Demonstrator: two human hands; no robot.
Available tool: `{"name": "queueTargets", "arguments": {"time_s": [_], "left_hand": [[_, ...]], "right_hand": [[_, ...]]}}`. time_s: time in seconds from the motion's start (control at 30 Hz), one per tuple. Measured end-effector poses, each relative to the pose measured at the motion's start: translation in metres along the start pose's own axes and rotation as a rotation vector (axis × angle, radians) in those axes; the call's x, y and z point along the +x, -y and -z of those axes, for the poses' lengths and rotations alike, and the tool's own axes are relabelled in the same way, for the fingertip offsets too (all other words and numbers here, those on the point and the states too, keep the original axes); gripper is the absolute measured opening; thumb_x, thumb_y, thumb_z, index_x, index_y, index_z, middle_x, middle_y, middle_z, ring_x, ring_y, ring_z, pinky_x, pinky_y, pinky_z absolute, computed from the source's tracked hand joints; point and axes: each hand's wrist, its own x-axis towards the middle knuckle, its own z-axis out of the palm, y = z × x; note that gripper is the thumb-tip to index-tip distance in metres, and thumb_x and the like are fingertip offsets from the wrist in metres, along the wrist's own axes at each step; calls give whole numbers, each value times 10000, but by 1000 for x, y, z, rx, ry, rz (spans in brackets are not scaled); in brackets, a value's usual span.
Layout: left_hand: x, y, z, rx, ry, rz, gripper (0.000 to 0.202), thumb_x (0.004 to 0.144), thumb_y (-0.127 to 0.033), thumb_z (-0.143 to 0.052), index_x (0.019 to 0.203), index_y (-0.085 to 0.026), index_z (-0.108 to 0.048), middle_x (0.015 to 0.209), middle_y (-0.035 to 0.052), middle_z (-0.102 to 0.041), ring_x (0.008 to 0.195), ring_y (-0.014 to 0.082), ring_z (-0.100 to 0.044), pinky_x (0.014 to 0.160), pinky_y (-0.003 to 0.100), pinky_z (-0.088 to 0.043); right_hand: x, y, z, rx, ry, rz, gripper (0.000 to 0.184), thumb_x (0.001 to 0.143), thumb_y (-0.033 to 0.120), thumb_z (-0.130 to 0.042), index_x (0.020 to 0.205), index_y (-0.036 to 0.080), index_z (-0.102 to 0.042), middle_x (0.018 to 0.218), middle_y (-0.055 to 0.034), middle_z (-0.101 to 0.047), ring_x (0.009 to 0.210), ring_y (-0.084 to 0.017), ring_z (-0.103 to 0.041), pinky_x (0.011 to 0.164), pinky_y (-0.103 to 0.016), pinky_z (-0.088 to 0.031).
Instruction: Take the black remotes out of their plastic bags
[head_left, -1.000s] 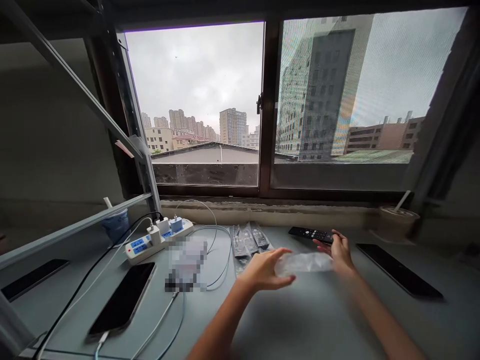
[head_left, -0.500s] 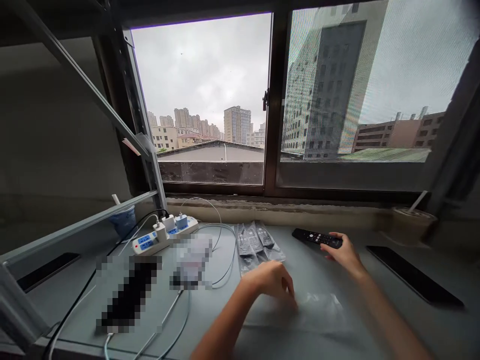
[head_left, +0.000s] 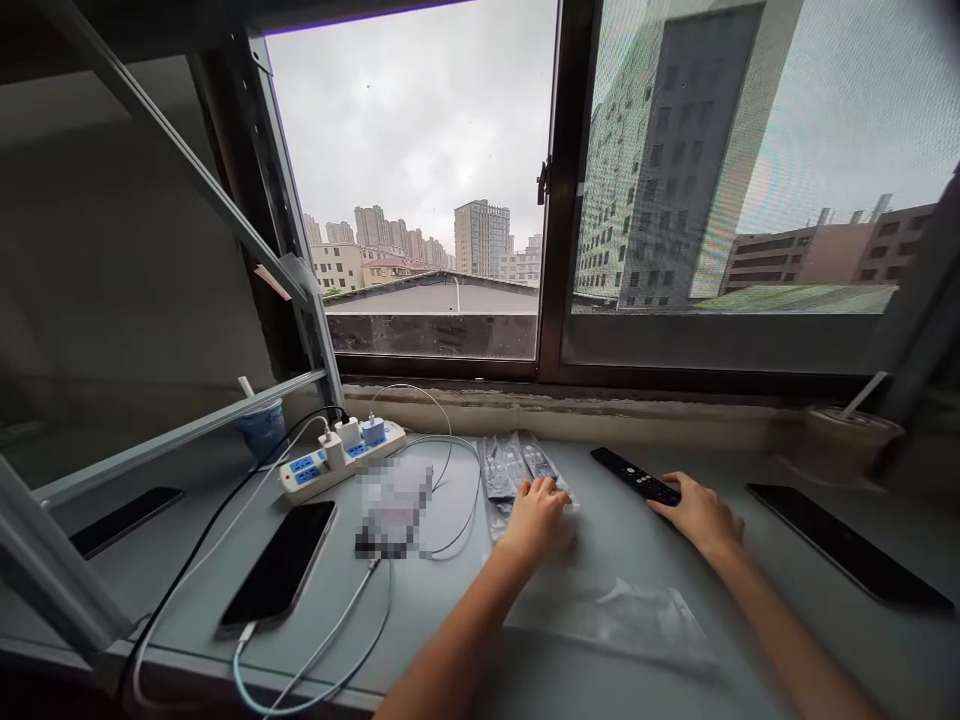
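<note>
On the tabletop, a black remote control (head_left: pixel 628 474) lies slanted, its near end between the thumb and fingers of my right hand (head_left: pixel 701 515). My left hand (head_left: pixel 534 520) reaches over the near end of several remotes in clear plastic bags (head_left: pixel 506 465), its fingers apart and bent down onto them. Whether those fingertips grip a bag is hidden. A flat clear plastic bag (head_left: pixel 637 620) lies on the table in front of me, between my forearms.
A black phone (head_left: pixel 281 565) with a cable and a blurred-out device (head_left: pixel 397 510) lie at left. Behind them stands a power strip (head_left: pixel 341 460). A dark flat device (head_left: pixel 844 545) and a lidded cup (head_left: pixel 840 445) are at right. A metal shelf frame (head_left: pixel 180 430) crosses the left side.
My left hand has moved forward from above the clear bag to the bagged remotes. My right hand still holds the remote control's near end. The view has shifted slightly.
</note>
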Motion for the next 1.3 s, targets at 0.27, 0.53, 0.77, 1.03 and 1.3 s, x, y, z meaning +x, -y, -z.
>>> {"name": "queueTargets", "arguments": {"time_s": [0.27,0.53,0.77,1.03,1.3], "left_hand": [[6,2,2,19,-35,70,103,697,-175,-578,765,-202,-650,882,46,-604,920,206,-533,877,379,-339],[7,3,12,-42,-119,161,163,743,-176,-516,696,-186,-671,812,64,-644,859,222,-555,833,400,-320],[9,2,13,-188,-227,241,165,785,-229,-508,757,-198,-668,793,18,-673,771,171,-583,803,353,-317],[8,-10,9,-278,-272,212,165,781,-232,-508,762,-200,-669,770,13,-673,742,159,-580,770,330,-329],[2,-35,4,-297,-345,31,124,755,-204,-552,696,-207,-661,710,-1,-664,732,149,-558,779,316,-337]], "right_hand": [[-4,11,-3,87,-146,291,314,683,337,-583,967,208,-617,957,-76,-620,917,-248,-574,743,-333,-434],[-31,42,-4,415,64,822,195,733,332,-549,886,225,-606,910,-38,-623,876,-201,-572,798,-329,-424],[-39,49,3,445,-31,920,124,793,297,-488,799,217,-583,935,-41,-589,845,-182,-567,794,-343,-424],[-47,53,-4,422,-69,993,226,817,263,-462,905,255,-670,1125,-66,-529,891,-180,-558,800,-358,-450],[-55,57,-8,322,99,804,324,843,315,-366,980,220,-644,1257,-69,-487,999,-192,-552,829,-315,-435]]}}
